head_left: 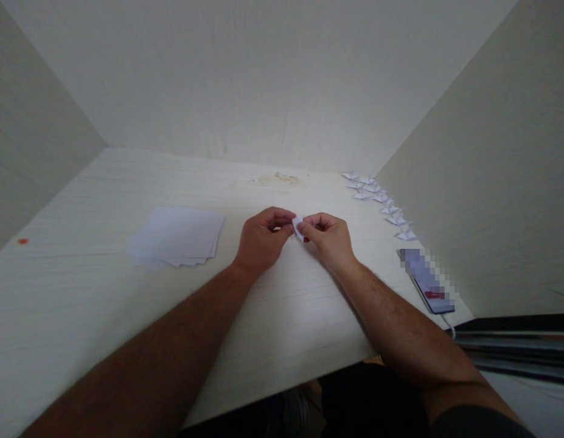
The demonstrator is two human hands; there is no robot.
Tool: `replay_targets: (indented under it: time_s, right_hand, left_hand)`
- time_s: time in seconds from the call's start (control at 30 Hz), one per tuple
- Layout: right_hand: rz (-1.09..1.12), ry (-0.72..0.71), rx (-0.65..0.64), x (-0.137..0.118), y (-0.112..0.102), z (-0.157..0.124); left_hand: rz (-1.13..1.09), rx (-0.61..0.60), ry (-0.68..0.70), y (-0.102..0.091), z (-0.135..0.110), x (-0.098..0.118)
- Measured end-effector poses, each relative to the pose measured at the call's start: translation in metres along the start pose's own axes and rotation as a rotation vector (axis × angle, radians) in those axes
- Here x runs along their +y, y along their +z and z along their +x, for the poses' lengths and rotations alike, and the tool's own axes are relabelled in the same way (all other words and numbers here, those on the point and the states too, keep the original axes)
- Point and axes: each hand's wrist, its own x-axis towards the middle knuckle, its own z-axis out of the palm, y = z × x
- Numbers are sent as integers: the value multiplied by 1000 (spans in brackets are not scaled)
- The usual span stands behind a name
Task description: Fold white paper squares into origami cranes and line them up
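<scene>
A pale wooden desk (81, 304) is sitting in a corner, with plain light walls standing on three sides. A stack of white sheets (176, 237) is lying flat on the desk.

Just to the right of the stack, the left hand (262, 240) and the right hand (330, 240) are meeting fingertip to fingertip. Both hands are pinching a small folded paper (299, 227) between them, right above the desk. The paper's long side is running up and down, leaning a little. Fingers are hiding part of it, so I cannot tell which way its tip is pointing.

Far to the right of the stack, a row of little folded papers (379, 198) is lining the side wall. A phone (425, 280) is lying nearer than the row, with a white cord (448, 322) hanging from it. Behind the stack and to its right, a rough brown patch (277, 179) is showing by the back wall. Well left of the stack, a tiny red dot (22, 241) is sitting on the desk.
</scene>
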Motion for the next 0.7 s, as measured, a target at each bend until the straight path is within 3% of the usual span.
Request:
replay_targets:
  time_s: [0.7]
  right_hand:
    - [-22,-7,-41,2,3,-1]
  left_hand:
    - [-3,39,-80,0,0,5]
